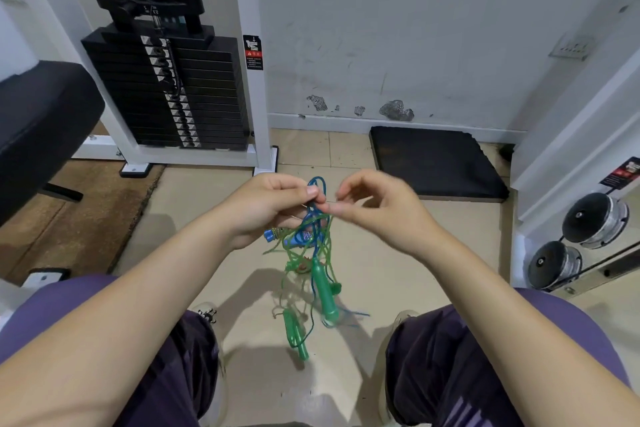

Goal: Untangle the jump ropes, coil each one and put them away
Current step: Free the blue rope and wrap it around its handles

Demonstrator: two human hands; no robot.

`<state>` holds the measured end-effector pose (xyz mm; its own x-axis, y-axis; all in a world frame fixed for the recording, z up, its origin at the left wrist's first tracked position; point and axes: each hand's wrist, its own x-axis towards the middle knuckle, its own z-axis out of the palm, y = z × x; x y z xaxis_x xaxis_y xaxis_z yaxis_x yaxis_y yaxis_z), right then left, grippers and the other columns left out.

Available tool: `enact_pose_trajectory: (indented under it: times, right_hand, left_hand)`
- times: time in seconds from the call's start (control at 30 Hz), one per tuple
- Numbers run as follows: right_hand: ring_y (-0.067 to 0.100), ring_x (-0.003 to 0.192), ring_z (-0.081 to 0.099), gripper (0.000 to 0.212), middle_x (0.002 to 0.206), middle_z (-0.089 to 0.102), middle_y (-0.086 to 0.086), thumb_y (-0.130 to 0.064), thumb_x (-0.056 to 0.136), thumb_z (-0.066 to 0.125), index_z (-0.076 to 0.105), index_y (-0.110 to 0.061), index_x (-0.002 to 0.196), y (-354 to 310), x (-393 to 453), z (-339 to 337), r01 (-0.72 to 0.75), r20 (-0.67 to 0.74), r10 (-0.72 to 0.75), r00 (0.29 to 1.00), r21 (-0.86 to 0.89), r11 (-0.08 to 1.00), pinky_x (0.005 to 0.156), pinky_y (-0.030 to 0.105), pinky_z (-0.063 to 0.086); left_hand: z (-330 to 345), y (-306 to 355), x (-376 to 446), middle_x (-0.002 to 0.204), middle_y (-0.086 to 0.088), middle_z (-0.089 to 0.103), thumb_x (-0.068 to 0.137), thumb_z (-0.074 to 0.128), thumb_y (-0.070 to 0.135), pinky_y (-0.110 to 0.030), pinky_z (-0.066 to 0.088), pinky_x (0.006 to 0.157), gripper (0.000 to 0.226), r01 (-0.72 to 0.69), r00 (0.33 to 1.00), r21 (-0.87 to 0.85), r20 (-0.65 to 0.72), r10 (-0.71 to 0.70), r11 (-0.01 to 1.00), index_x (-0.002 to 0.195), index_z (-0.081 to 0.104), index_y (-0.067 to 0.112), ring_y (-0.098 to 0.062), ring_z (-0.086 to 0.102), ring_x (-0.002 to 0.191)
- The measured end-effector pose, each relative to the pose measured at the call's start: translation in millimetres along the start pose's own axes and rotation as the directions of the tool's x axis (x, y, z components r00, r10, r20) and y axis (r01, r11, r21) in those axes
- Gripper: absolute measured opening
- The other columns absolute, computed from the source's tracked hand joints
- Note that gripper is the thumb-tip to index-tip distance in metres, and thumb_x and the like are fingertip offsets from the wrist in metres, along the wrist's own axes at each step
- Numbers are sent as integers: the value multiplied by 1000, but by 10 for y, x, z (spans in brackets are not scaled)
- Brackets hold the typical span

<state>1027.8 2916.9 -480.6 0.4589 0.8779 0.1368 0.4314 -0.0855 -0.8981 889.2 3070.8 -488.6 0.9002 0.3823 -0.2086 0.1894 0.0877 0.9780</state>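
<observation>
Head view: the person sits with knees apart, and both forearms reach forward over the gap between them. The left hand (pixel 273 204) pinches a loop of the blue jump rope (pixel 316 204) between thumb and fingertips, holding the tangle up in the air. The right hand (pixel 377 204) is just beside it, fingers curled, its thumb and forefinger meeting at the same knot of cord; motion blur hides whether they truly grip a strand. Below the hands the blue rope winds through the green jump rope (pixel 294 253), the two still snarled together. A blue handle (pixel 298 237) sits high in the tangle, just under the left hand. One green handle (pixel 323 291) hangs lower in the middle, tilted, and a second green handle (pixel 298 336) dangles lowest, near the tiled floor (pixel 398 260) between the feet.

Open floor lies under and ahead of the tangle. On the left it is bounded by the white frame and black weight stack (pixel 166 87) and a black padded seat (pixel 38 121). Ahead, a black foam mat (pixel 436 163) lies against the wall. On the right, two dumbbells (pixel 575 243) sit by a white post.
</observation>
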Motion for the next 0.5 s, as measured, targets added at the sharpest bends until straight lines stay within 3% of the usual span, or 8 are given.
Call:
enact_pose_trajectory:
  times: [0.07, 0.17, 0.27, 0.33, 0.43, 0.5]
  right_hand:
    - [12, 74, 60, 28, 81, 66, -1, -17, 73, 84, 60, -22, 84, 24, -23, 90, 15, 109, -12, 994, -29, 999, 72, 30, 50]
    - [14, 62, 53, 24, 70, 58, 0, -9, 80, 77, 58, -22, 80, 22, -1, 104, -35, 89, 39, 995, -43, 998, 66, 34, 48]
    - [7, 54, 49, 20, 66, 54, -5, -7, 85, 71, 62, -23, 80, 22, 5, 47, -67, 100, 78, 992, -106, 992, 62, 29, 45]
    - [3, 54, 47, 16, 64, 54, -9, -8, 88, 69, 66, -23, 86, 14, -10, -18, -69, 176, 95, 980, -149, 986, 61, 25, 42]
    - [13, 59, 45, 15, 69, 60, 12, -23, 87, 72, 72, -19, 72, -32, -65, -106, -65, 358, 146, 922, -229, 971, 59, 27, 36]
    - [27, 62, 44, 28, 76, 60, 20, -32, 86, 72, 70, -21, 60, -41, -82, -107, -48, 347, 138, 928, -254, 966, 58, 30, 34]
  left_hand:
    - [21, -9, 1, 86, -5, 75, 91, 60, 22, -32, 47, 77, 16, 5, 1000, -82, 11, -4, 997, 85, 73, 14, -21, 66, 75]
    - [21, -14, 11, 86, -9, 75, 87, 63, 25, -37, 48, 81, 15, -7, 999, -124, -47, 1, 992, 84, 73, 14, -25, 67, 77]
    - [-32, 26, 41, 82, -6, 74, 97, 57, 18, -27, 58, 66, 15, -45, 973, -171, -232, 4, 984, 88, 65, 10, -18, 72, 66]
    - [-127, 58, 49, 81, -4, 71, 99, 56, 19, -23, 57, 59, 16, -77, 932, -137, -361, 22, 988, 88, 64, 12, -16, 71, 62]
    - [-229, 81, 57, 84, -4, 71, 99, 55, 21, -21, 56, 58, 14, -100, 907, -163, -420, 23, 981, 92, 64, 12, -16, 73, 67]
    - [-202, 78, 53, 87, -6, 71, 99, 55, 20, -23, 58, 61, 14, -108, 923, -215, -383, 18, 971, 93, 63, 11, -20, 74, 73]
